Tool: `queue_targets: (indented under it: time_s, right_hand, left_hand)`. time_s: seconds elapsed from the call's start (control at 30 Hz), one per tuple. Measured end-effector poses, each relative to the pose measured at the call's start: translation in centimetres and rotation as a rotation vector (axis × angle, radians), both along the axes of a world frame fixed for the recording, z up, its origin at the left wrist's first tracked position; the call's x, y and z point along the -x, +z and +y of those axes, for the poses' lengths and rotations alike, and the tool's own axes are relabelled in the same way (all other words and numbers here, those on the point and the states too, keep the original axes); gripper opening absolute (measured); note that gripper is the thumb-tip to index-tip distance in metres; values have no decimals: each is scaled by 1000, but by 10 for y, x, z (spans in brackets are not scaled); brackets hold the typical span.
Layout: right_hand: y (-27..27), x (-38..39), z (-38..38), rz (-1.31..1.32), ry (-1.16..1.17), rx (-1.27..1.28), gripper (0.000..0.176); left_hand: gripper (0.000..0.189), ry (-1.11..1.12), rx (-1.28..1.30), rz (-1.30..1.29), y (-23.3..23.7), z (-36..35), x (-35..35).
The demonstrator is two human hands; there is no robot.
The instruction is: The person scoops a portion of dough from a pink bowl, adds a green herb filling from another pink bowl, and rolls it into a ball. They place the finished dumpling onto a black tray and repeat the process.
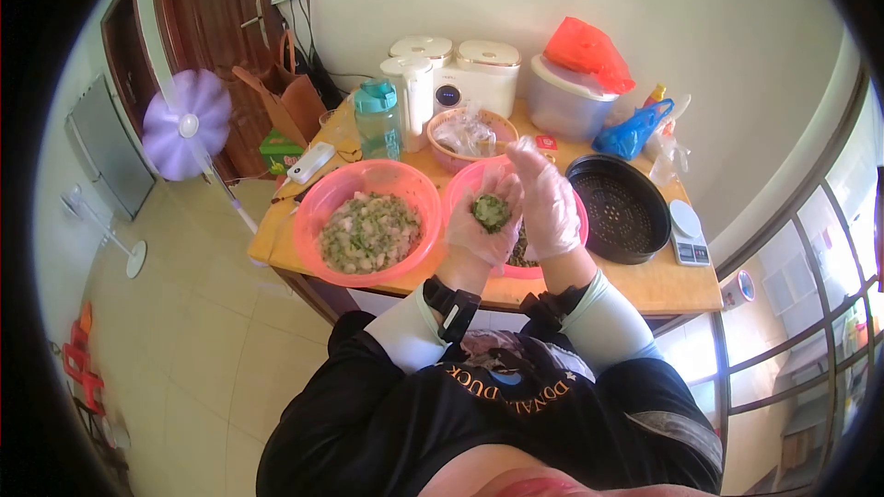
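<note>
A round ball of chopped green and whitish filling [491, 212] rests in the cupped palm of my left hand [471, 239], which wears a clear plastic glove. Beside it, my right hand [550, 212], also gloved, is raised with its fingers stretched upward and nothing visible in it. Both hands are over a pink basin [573, 237] that holds dark, grainy bits, largely hidden behind them. To the left stands another pink basin [311, 212], filled with a loose mix of white chunks and chopped greens [368, 235].
On the wooden table [635, 293] are a round black perforated pan [619, 207], a kitchen scale [688, 235], a basket with plastic bags [472, 133], a teal bottle [377, 120], a lidded tub [571, 106] and a blue bag [631, 131]. A fan [187, 124] stands left.
</note>
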State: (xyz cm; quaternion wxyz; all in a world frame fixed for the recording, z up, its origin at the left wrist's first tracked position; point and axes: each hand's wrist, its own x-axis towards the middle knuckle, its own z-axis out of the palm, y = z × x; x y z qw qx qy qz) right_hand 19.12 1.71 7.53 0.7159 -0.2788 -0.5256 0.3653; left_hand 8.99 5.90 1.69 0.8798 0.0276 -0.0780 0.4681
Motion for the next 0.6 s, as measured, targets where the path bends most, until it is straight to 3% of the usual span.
queue_targets:
  time_s: [0.03,0.07,0.13,0.17,0.2,0.23,0.27,0.33,0.37,0.4,0.43,0.5,0.53,0.57,0.6]
  right_hand:
    - [2,-4,-6,-266,-66,61,47]
    - [-10,-5,3,-440,-41,-85,43]
    - [-12,5,2,-987,-358,-302,45]
    - [-4,4,-1,-1190,-398,-338,43]
    - [-5,4,-2,-1191,-398,-340,43]
    - [-7,5,-3,-847,-278,-188,39]
    - [-9,7,-1,-501,-155,-42,38]
    - [-23,-21,19,-562,-149,-60,46]
    - [4,-17,9,-595,-37,111,51]
    - [30,-13,-4,-625,75,282,58]
    - [31,-16,-5,-625,76,281,58]
    - [33,-23,-6,-1277,-95,29,72]
    - [38,-19,-9,-1275,-99,34,72]
    - [47,-12,-12,-1325,-26,215,72]
    - [52,-8,-12,-1366,50,396,71]
  left_hand:
    - [48,-1,-4,1,-2,3,2]
    - [47,-54,-88,25,-4,6,4]
    - [46,-112,-168,48,-9,5,0]
    - [45,114,-332,238,-11,2,-4]
    - [45,345,-492,428,-13,1,-6]
    - [49,44,-152,187,-4,4,0]
    - [49,49,-155,188,3,2,1]
    - [55,32,45,39,10,-1,2]
    - [74,48,-28,105,-1,4,3]
    - [74,50,-28,105,1,2,6]
    - [79,48,-94,86,5,-1,8]
    - [83,43,-161,67,5,2,10]
    - [86,126,-245,268,-2,10,8]
    - [88,208,-329,470,-2,13,6]
    - [88,200,-328,473,-3,17,3]
